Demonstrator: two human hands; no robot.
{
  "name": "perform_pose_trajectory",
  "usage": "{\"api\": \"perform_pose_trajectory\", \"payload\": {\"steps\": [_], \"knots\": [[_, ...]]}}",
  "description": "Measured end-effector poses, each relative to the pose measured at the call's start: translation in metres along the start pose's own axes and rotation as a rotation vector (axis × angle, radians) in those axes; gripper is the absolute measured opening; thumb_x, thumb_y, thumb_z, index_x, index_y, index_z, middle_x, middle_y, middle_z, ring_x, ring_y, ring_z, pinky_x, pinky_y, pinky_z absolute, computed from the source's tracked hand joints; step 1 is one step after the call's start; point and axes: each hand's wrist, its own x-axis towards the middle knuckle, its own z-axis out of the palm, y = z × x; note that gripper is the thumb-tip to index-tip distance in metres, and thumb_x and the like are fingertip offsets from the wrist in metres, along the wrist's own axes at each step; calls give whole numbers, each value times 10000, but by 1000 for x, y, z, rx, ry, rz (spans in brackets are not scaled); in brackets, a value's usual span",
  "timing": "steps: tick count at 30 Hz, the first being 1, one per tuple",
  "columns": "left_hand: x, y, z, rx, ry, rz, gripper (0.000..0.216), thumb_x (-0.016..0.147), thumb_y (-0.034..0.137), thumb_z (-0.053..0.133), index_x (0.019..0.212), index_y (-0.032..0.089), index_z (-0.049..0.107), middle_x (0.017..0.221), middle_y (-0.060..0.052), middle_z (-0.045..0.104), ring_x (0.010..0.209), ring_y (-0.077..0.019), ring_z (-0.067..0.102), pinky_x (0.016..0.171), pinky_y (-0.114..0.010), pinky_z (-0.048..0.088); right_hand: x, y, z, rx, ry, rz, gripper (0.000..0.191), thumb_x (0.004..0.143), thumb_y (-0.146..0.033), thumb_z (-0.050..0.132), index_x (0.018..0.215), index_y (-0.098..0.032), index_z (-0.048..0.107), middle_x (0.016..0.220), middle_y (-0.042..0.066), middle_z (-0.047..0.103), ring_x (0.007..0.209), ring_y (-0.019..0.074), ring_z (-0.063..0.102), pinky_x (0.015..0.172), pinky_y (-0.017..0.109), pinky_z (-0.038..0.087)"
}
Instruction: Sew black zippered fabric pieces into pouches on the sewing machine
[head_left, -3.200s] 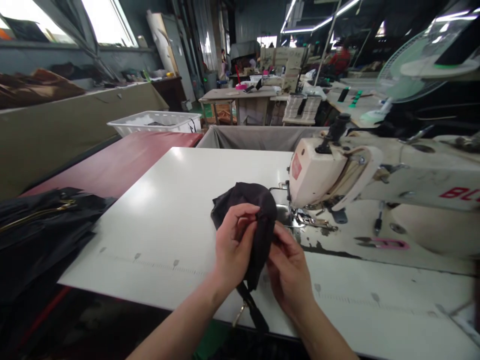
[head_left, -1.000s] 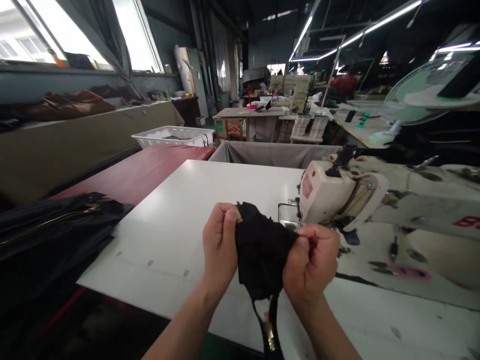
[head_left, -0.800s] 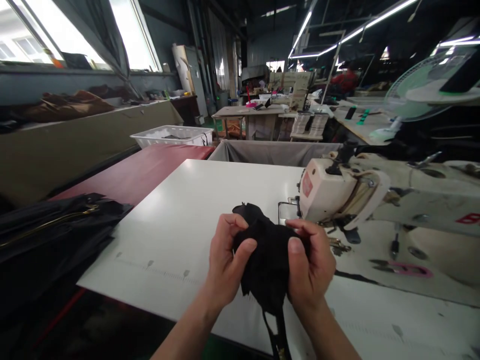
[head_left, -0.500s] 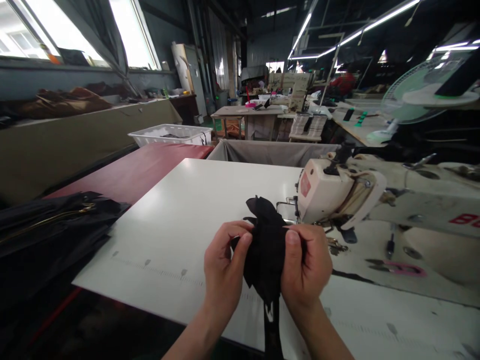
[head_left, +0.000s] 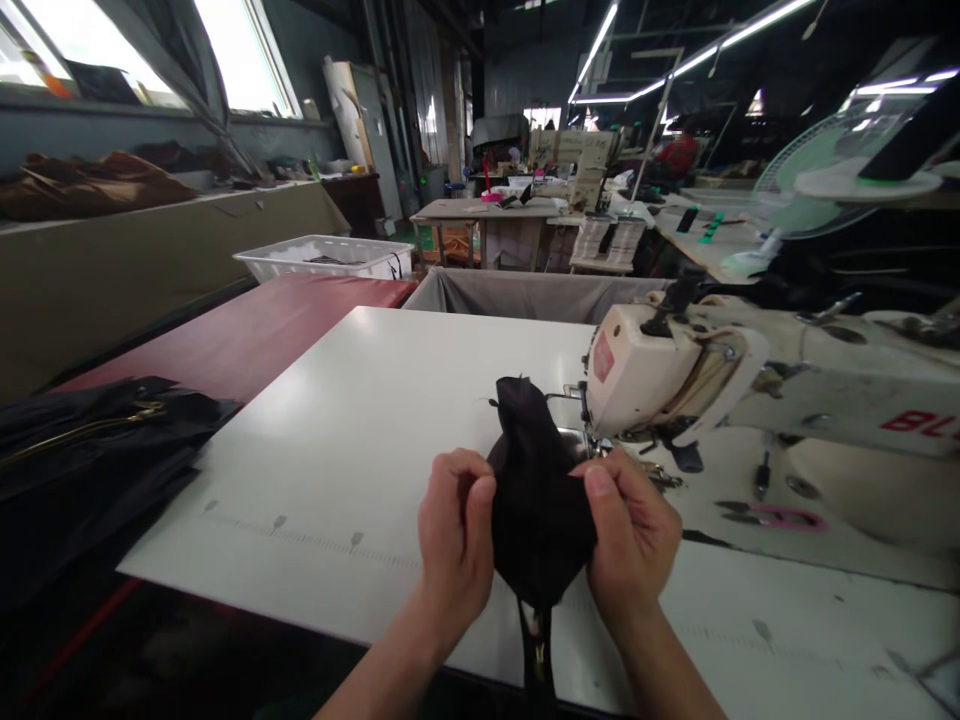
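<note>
A piece of black fabric (head_left: 541, 500) hangs between my two hands over the white table, with a narrow black strip and a bit of metal, perhaps a zipper, trailing down toward me. My left hand (head_left: 459, 525) pinches its left edge between thumb and fingers. On the right edge, my right hand (head_left: 634, 525) grips the cloth the same way, thumb on top. Just beyond and to the right stands the sewing machine (head_left: 637, 370), its needle area close behind the fabric. Pink-handled thread snips (head_left: 776, 515) lie on the machine bed.
The white tabletop (head_left: 315, 430) carries a printed ruler scale. Dark fabric with a gold zipper (head_left: 97, 435) lies at the left, by a red surface (head_left: 247, 325). Behind are a white plastic basket (head_left: 322, 258), a grey cloth-lined bin (head_left: 517, 293) and a green fan (head_left: 817, 185). Someone in red (head_left: 677, 152) sits far back.
Both hands have drawn slightly apart, and the black fabric between them is spread wider and flatter. The whole view has shifted a little.
</note>
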Motion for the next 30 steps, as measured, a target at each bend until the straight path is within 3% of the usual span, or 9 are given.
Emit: {"api": "perform_pose_trajectory", "payload": {"steps": [2,4,8,13,16,20,24,30], "knots": [[1,1,-4,-105,-128,-185,237,988,355,356,982,200,534,787,-12,528,710,-134,510,637,-241,418,1,1,-3,18,-31,-52,264,887,-234,520,627,-193,537,588,-33,448,548,124,428,531,287,316],[4,4,-10,-155,-298,-278,337,986,422,330,1013,188,570,836,-39,570,777,-158,535,680,-262,424,2,2,-6,31,-56,-75,229,875,-203,531,646,-192,542,612,-31,453,569,124,433,548,291,322],[12,11,-17,-116,-450,-372,302,950,409,446,855,172,607,725,-12,546,677,-137,491,614,-246,382,4,5,-9,53,-72,-104,184,882,-183,521,710,-197,587,648,-24,472,613,130,457,579,292,342],[13,16,-14,-107,-332,-297,280,946,322,478,727,164,551,661,18,499,610,-97,445,562,-218,347,4,6,-19,61,-281,-31,148,861,-336,582,928,-223,649,825,9,554,753,160,527,627,287,402],[8,14,-12,-134,-260,-206,319,977,297,413,715,167,539,657,20,494,609,-90,453,571,-212,358,2,6,-25,-1,-391,31,89,817,-309,665,851,-228,649,756,-18,570,695,133,541,604,259,407],[5,10,-13,-190,-334,-120,228,915,392,538,840,181,580,738,8,523,686,-112,489,614,-222,394,2,9,-34,39,-419,49,60,808,-253,692,778,-230,645,673,-48,563,604,100,527,553,227,402],[7,10,-13,-126,-345,-103,182,914,210,544,736,171,557,700,16,523,660,-91,493,611,-207,390,6,11,-40,121,-500,38,69,858,-228,637,881,-252,696,746,-32,629,678,108,594,623,221,457],[1,6,-8,-164,-262,-128,157,913,201,540,767,181,595,668,32,544,605,-79,486,567,-189,394,3,5,-39,80,-390,41,123,894,-215,580,879,-258,694,789,-28,650,734,111,602,667,209,459]]}}
